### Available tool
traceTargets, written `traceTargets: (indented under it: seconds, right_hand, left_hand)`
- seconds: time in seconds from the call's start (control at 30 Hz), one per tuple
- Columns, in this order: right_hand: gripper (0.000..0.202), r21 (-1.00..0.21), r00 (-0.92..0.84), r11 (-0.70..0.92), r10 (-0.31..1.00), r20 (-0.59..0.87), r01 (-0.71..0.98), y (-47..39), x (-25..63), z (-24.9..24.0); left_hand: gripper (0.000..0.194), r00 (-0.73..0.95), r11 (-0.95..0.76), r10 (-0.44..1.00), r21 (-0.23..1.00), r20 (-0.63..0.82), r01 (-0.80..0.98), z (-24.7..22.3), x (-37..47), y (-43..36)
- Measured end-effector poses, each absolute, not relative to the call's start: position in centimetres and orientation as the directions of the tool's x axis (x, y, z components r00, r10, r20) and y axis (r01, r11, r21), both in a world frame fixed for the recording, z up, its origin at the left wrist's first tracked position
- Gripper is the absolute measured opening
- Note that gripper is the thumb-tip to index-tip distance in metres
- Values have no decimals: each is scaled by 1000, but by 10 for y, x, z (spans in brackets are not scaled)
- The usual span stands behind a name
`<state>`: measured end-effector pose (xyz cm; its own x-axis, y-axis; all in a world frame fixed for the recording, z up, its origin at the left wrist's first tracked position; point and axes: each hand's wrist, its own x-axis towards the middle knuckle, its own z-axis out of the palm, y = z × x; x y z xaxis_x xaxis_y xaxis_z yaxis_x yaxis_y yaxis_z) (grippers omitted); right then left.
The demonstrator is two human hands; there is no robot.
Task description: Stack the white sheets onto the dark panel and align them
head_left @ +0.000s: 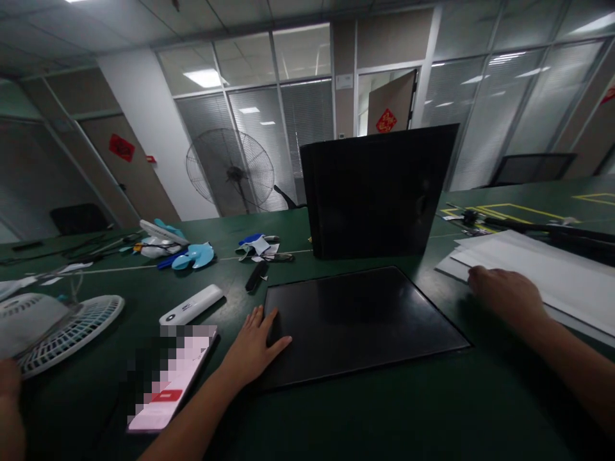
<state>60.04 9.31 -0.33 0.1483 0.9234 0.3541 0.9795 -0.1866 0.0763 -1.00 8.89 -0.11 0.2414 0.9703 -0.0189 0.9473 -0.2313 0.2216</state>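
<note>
A flat black screen panel (355, 320) with a thin dark rim lies on the green table. On its left edge rests my left hand (252, 346), fingers spread and palm down. My right hand (507, 294) is at the near left side of a stack of white sheets (557, 269); its fingers are curled together at the sheets' edge, and the fingertips are partly hidden. Behind the flat panel a large black panel or box (379, 192) stands upright. A pink phone-like slab (166, 403), partly pixelated, lies left of my left forearm.
Another person's hand (9, 403) is at the far left, beside a white fan grille (72, 333). A white handheld device (192, 306), a small black object (256, 276), blue fan blades (193, 256) and cables lie on the left. A black pole (542, 227) lies behind the sheets.
</note>
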Motion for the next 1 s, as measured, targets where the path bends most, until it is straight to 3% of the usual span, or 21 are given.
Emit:
traceTargets:
  seconds: [0.43, 0.67, 1.0]
  right_hand:
    - [74, 30, 237, -253, 936, 259, 967, 107, 596, -37]
    - [39, 113, 67, -96, 970, 235, 989, 95, 578, -15]
    - [32, 143, 23, -68, 956, 293, 987, 80, 526, 15]
  left_hand:
    - [83, 264, -256, 964, 312, 16, 915, -2, -22, 98]
    - [82, 238, -238, 970, 329, 40, 914, -1, -21, 100]
    - [81, 229, -219, 973, 278, -4, 935, 8, -11, 91]
